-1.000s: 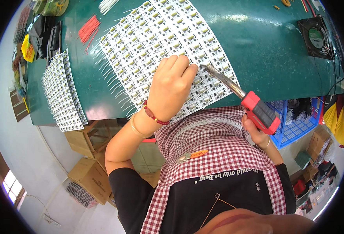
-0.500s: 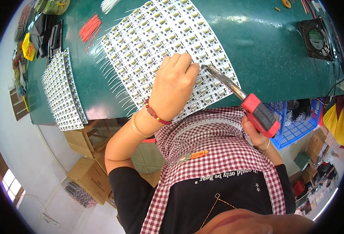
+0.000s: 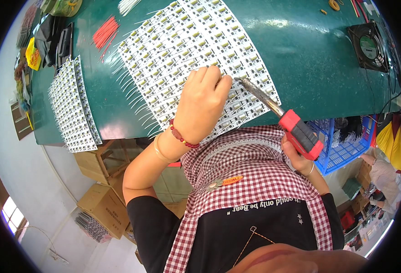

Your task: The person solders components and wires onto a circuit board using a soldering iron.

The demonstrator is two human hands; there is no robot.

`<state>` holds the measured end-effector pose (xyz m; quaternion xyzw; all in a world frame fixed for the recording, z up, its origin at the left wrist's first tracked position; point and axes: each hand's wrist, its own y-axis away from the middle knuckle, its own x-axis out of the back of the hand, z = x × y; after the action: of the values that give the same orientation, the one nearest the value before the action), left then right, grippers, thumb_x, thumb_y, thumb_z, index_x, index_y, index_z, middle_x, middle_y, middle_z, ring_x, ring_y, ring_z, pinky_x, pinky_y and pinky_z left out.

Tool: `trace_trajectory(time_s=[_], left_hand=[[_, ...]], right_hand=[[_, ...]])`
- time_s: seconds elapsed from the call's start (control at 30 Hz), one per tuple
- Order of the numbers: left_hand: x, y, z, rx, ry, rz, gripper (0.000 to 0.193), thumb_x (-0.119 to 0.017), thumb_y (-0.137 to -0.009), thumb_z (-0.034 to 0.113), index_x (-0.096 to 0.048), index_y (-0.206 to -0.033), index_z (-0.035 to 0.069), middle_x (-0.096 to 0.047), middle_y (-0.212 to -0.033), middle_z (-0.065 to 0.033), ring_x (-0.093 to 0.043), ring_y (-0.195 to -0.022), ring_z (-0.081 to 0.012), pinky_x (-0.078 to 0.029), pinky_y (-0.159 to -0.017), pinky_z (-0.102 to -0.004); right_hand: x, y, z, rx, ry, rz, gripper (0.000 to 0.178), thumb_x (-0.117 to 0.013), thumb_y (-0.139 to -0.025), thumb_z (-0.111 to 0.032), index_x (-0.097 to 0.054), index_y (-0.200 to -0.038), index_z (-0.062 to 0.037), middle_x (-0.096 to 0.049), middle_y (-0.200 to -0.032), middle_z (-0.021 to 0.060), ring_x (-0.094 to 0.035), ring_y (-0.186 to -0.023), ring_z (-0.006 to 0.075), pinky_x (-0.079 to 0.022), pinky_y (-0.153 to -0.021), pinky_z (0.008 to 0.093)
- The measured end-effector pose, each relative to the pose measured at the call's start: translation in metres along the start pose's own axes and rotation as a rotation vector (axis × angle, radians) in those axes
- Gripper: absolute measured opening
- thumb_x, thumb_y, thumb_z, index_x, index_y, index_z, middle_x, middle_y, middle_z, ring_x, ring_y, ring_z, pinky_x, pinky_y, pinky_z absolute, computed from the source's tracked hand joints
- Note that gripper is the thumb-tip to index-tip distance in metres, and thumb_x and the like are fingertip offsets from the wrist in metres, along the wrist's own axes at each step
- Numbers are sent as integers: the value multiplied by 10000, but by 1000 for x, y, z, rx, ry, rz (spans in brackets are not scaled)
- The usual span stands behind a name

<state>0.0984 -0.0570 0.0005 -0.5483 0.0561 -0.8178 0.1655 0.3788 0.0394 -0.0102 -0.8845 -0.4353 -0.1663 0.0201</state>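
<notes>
A large white panel of small circuit boards (image 3: 182, 50) lies on the green table (image 3: 309, 59), with pale wires sticking out along its left side. My left hand (image 3: 203, 98) rests over the panel's near part with its fingers pinched; whatever is between them is hidden. In my right hand (image 3: 295, 154) is a soldering gun (image 3: 300, 132) with a red and black handle and a long metal barrel. Its dark tip points left and meets the panel just right of my left fingertips.
Left on the table are another stack of circuit panels (image 3: 71, 109) and a bundle of red wires (image 3: 105, 32). A black fan (image 3: 368, 48) stands at the right. Below the table edge sits a blue crate (image 3: 346, 152). A person (image 3: 384, 179) is at the far right.
The soldering gun has shifted slightly left, its tip a little lower on the panel. My left hand has moved very slightly. A person has come into view at the right edge.
</notes>
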Motion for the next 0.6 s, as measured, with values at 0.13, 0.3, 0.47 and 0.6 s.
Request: trace_trajectory(time_s=[0.13,0.3,0.47,0.6], left_hand=[[-1,-1,0,-5,1,21,178,-625,-705,-40,-629,-865,38,-461,-758,-75,-522,-730,-241,-446,-660,-349],[0,0,0,-14,-10,12,175,-628,-708,-26,-631,-871,37,-464,-766,-75,-528,-736,-240,-450,-667,-348],[-1,-1,0,-20,-18,14,174,-630,-709,-20,-631,-872,38,-465,-763,-73,-524,-731,-238,-447,-662,-346],[3,-2,2,-26,-47,5,175,-630,-709,-13,-632,-875,42,-464,-757,-66,-518,-721,-233,-433,-643,-343]], right_hand=[[-2,-5,-5,140,137,15,230,-676,-678,-8,-652,-906,9,-623,-788,118,-595,-614,240,-458,-542,324],[1,11,7,-53,-55,71,263,-656,-687,9,-664,-950,26,-639,-812,131,-615,-635,248,-479,-570,328],[2,13,12,-91,-91,97,284,-645,-710,8,-670,-992,33,-651,-802,129,-636,-660,242,-493,-593,321],[3,10,10,-70,-103,57,267,-649,-738,-14,-668,-999,38,-663,-786,113,-641,-651,220,-497,-599,314]])
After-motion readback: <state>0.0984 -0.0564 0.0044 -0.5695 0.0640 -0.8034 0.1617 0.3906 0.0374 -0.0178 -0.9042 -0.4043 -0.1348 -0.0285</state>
